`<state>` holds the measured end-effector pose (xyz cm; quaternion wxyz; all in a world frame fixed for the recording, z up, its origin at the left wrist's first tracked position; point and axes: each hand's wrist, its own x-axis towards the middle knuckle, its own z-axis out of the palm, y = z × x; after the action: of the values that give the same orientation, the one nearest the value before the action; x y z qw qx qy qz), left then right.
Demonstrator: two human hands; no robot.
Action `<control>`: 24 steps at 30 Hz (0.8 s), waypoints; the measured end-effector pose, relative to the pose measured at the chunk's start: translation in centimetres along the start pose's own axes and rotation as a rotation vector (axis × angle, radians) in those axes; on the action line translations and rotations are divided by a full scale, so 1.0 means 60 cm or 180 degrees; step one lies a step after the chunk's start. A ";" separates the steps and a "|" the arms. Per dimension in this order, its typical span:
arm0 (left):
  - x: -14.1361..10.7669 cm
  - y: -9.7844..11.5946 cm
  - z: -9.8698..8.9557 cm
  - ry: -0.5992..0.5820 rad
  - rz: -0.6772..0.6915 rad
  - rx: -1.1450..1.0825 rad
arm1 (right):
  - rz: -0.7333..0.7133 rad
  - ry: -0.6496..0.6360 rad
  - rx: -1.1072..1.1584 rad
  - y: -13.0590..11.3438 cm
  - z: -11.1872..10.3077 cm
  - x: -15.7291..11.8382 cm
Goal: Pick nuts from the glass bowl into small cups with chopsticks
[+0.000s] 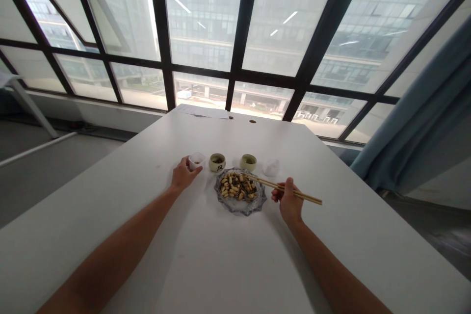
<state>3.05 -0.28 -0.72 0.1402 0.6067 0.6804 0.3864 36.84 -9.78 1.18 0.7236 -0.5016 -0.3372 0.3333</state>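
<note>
My left hand [184, 173] grips a small white plastic cup [196, 158] by its side; a little dark stuff shows inside it. Between the fingers of my right hand [290, 200] is a pair of chopsticks [307, 197], tips pointing left over the far right part of a scalloped clear glass plate [239, 207]. Pale, peanut-like pieces [230, 186] and darker bits, perhaps seeds, are heaped on the plate. Just behind it stand two small greenish cups, the left cup [217, 163] with a black character and dark contents, and the right cup [248, 162], whose contents are unclear.
A clear or white plastic container [272, 167] stands right of the cups. Papers [202, 111] lie at the far end of the white table [206, 265], near two round spots. Large windows rise behind it, with a blue curtain [415, 103] at right.
</note>
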 end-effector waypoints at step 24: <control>-0.001 -0.002 0.001 0.0276 0.0547 -0.0493 | 0.0167 -0.0262 0.0446 -0.004 0.002 0.000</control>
<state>3.00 -0.29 -0.86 0.1236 0.6328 0.5995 0.4742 36.78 -9.75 1.45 0.7335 -0.4443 -0.3292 0.3953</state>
